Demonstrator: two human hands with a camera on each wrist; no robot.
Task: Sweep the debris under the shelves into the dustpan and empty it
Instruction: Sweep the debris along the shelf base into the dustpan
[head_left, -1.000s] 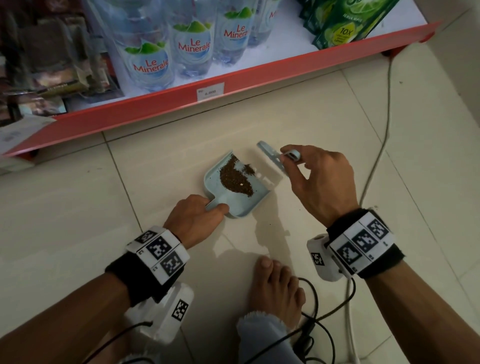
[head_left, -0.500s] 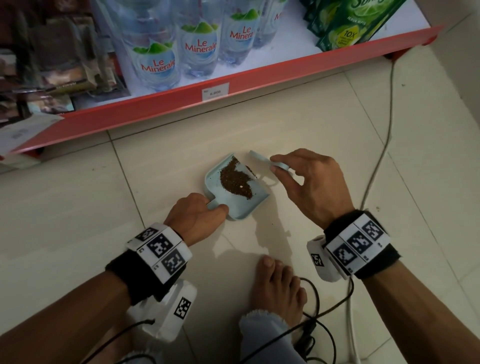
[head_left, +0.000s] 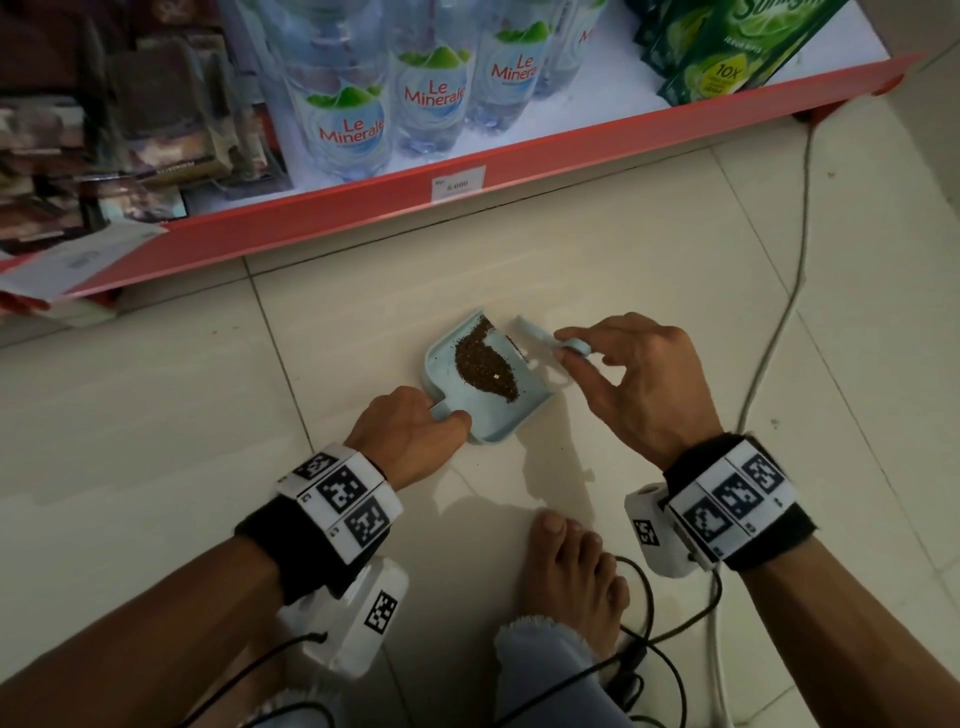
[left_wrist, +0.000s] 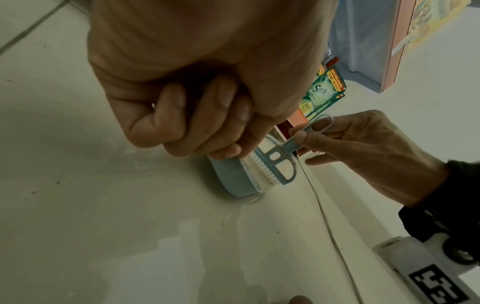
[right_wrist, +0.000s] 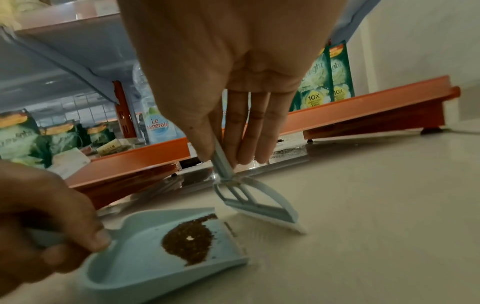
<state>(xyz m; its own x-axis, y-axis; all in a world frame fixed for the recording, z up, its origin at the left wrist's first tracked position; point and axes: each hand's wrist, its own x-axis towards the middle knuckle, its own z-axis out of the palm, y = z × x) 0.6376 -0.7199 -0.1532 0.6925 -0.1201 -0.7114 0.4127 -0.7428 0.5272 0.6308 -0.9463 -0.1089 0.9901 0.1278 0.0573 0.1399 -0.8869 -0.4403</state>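
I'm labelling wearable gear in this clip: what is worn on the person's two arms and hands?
Both hands are bare, without gloves or sleeves. Each wrist carries a black fabric band topped by a white strip of three square black-and-white coded markers. Beneath each wrist hangs a white boxy camera unit bearing its own coded marker, and thin black cables run back from the units.
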